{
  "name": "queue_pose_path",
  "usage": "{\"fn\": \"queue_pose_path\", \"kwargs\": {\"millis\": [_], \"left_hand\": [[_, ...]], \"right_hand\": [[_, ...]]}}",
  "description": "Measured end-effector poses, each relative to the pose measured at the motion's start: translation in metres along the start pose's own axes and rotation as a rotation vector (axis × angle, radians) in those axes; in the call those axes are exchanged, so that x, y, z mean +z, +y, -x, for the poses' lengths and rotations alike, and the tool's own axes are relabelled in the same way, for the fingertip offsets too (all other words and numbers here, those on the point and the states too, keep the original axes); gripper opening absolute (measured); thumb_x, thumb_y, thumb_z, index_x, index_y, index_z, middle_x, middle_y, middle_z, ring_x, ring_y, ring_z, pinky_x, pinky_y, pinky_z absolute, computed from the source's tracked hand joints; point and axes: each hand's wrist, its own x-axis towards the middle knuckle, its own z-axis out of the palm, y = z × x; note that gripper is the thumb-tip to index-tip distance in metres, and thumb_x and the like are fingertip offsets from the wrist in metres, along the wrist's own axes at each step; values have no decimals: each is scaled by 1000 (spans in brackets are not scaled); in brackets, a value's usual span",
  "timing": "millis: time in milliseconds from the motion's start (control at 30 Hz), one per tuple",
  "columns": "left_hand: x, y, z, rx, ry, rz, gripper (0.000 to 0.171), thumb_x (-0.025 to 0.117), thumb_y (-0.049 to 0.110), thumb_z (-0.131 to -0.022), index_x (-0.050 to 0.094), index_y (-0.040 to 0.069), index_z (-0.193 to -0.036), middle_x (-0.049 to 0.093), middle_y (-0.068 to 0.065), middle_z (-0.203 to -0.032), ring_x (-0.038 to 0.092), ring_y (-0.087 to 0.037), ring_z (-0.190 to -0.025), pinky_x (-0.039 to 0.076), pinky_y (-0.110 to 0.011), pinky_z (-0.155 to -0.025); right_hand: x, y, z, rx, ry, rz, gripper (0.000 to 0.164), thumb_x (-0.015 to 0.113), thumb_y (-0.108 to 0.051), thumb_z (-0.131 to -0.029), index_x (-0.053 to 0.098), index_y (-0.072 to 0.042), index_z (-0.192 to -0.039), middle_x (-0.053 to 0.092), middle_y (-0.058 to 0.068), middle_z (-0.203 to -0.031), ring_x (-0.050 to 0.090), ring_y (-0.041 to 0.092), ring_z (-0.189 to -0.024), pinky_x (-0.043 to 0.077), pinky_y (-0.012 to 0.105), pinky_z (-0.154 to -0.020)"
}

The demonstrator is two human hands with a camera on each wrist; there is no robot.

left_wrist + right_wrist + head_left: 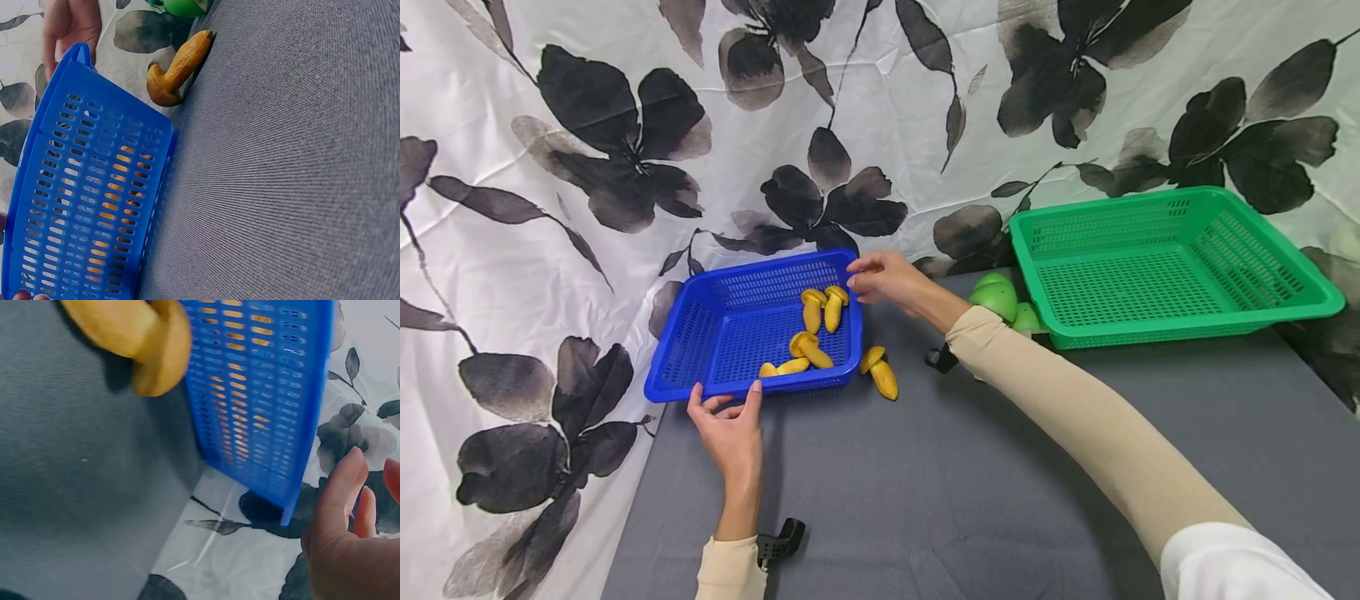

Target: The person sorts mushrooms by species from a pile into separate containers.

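Observation:
A blue plastic basket [722, 279] with slotted walls stands at the left of the table, several yellow toy mushrooms [812, 312] inside it. At its near rim, my left hand [730, 433] grips the edge, thumb and fingers spread along it. My right hand [887, 279] is by the far right corner of the basket, fingers loosely bent and holding nothing. In the right wrist view those fingers [337, 494] appear just beyond the blue rim. One more yellow mushroom [880, 373] lies on the table beside the basket's right wall.
A larger green basket [1157, 329] stands at the back right. Light-green rounded objects [995, 297] sit against its left side, partly behind the right forearm. A white floral cloth [880, 125] hangs behind the grey table [925, 483].

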Motion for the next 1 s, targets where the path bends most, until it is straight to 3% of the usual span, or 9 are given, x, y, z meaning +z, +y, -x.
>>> {"fn": "queue_pose_path", "kwargs": {"millis": [267,467,733,1000], "left_hand": [[-1,3,-1,-9,-3,11,92,82,43,-85,28,17,-156,54,-13,-119,59,-23,-83,44,-21,-67],[-2,4,-1,-7,-9,5,92,81,44,-86,28,17,-156,54,-15,-121,59,-23,-84,44,-21,-67],[-2,5,-1,-5,-12,-13,93,80,46,-86,27,16,-157,54,-14,-120,59,-24,-84,44,-21,-66],[-2,7,-1,-9,-9,-25,93,80,47,-86,27,18,-157,55,-8,-118,59,-23,-85,43,-22,-67]], "right_hand": [[-12,19,9,33,-2,23,36,65,-2,-98,59,0,-133,66,17,-121,63,34,-118,52,47,-100],[-17,31,17,37,-46,-9,40,67,-2,-96,58,1,-135,64,19,-126,65,27,-111,50,50,-102],[-21,44,25,42,-97,-50,46,66,2,-96,53,1,-140,57,28,-138,59,37,-126,44,53,-108],[-28,58,30,46,-144,-13,56,70,2,-93,50,-2,-145,54,24,-144,62,34,-123,44,51,-109]]}}
